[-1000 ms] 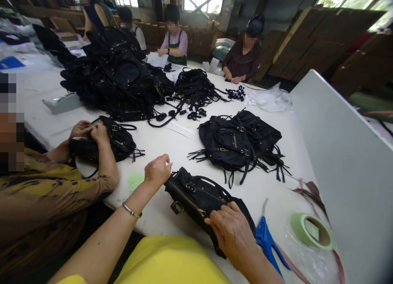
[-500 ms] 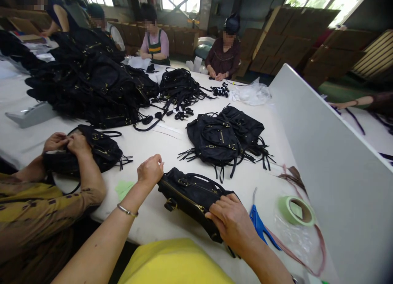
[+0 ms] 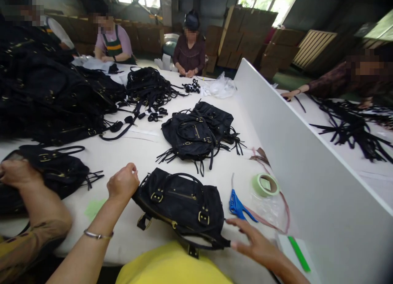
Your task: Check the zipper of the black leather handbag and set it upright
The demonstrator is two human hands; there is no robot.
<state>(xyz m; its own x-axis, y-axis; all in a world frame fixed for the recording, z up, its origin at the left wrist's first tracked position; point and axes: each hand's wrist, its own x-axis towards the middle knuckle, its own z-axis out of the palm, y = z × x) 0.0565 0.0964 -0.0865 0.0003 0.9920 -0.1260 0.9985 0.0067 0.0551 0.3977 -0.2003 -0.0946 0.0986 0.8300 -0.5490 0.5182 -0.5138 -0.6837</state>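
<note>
White surface (image 3: 135,155) carries the bag (image 3: 181,204); left hand (image 3: 122,183) seems to pinch its left end, right hand (image 3: 260,247) is spread wide beside the other. Straightening seems the step; next calls for right grip.

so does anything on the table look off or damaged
Nothing looks clearly damaged or spilled. Mildly untidy: right of the nearest black bag, a loose pink strip curves past the green tape roll instead of lying coiled.

Here's the white table (image 3: 141,155), and it's busy: heaped black bags (image 3: 55,99) left, a pair of black bags (image 3: 192,132) mid-table, one buckled handbag (image 3: 184,200) at the near edge, blue tool (image 3: 236,205) right, crumpled clear plastic (image 3: 222,86) beyond!
</note>
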